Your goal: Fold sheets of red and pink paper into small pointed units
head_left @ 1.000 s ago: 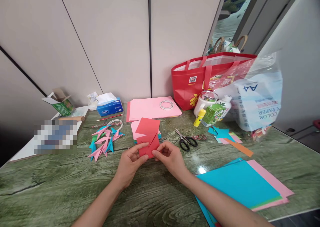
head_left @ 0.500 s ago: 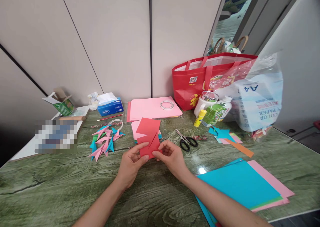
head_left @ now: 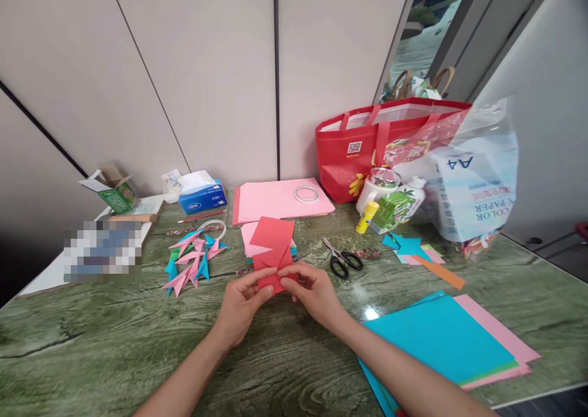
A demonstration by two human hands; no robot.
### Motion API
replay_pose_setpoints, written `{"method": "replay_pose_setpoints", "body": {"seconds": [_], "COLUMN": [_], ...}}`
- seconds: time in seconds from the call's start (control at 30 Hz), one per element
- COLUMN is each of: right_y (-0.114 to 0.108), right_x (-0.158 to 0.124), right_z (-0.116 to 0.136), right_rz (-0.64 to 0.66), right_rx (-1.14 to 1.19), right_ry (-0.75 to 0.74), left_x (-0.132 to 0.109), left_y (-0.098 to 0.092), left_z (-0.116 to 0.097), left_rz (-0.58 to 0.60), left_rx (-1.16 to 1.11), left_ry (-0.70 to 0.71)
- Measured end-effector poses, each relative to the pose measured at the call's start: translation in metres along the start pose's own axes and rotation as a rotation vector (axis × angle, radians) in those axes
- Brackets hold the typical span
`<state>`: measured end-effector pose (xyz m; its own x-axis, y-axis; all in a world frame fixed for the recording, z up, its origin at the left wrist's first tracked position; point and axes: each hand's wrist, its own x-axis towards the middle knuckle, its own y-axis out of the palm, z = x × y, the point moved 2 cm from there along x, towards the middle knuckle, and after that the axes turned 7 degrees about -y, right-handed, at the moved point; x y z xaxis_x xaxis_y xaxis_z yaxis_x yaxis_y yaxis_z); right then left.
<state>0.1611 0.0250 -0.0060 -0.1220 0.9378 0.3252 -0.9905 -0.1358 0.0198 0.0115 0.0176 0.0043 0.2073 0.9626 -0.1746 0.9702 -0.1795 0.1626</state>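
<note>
A partly folded red paper [head_left: 272, 248] stands up from the green wood-grain table [head_left: 114, 343] in front of me. My left hand [head_left: 239, 307] pinches its lower left edge, and my right hand [head_left: 311, 293] pinches its lower right edge, thumbs meeting on the fold. Behind the red paper lies a small stack of pink and blue sheets [head_left: 249, 233]. A pile of folded pink, blue and green paper pieces [head_left: 190, 259] lies to the left of my hands.
Scissors [head_left: 342, 259] lie just right of my hands. Blue and pink sheets [head_left: 445, 337] lie at the front right. Pink paper with a tape ring [head_left: 306, 193], a tissue box [head_left: 202, 196], a glue stick [head_left: 366, 216], a red bag [head_left: 367, 147] and an A4 paper pack [head_left: 473, 184] stand at the back.
My fingers have closed in over the lower part of the red paper, pressing the diagonal flap down. The open slit seen earlier is now folded flatter.
</note>
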Motion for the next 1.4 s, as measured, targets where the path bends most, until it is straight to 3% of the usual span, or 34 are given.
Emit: {"method": "replay_pose_setpoints", "body": {"seconds": [0.4, 0.67, 0.87, 1.03, 1.4], "right_y": [0.001, -0.003, -0.011, -0.015, -0.012], "right_x": [0.002, 0.008, 0.013, 0.013, 0.010], "right_z": [0.002, 0.008, 0.003, -0.003, -0.004], "right_rz": [0.036, 0.080, 0.005, 0.038, -0.039], "right_rx": [0.081, 0.522, 0.389, 0.240, 0.471], "right_ry": [0.096, 0.252, 0.196, 0.160, 0.272], "left_x": [0.000, 0.001, 0.003, 0.002, 0.000], "left_y": [0.003, -0.003, -0.006, -0.004, -0.002], "left_z": [-0.002, -0.009, -0.009, -0.013, -0.013], "left_rz": [-0.010, -0.008, -0.036, -0.037, 0.087], "left_rx": [0.017, -0.064, 0.001, -0.033, -0.130], "left_ry": [-0.021, -0.021, 0.004, 0.007, 0.036]}}
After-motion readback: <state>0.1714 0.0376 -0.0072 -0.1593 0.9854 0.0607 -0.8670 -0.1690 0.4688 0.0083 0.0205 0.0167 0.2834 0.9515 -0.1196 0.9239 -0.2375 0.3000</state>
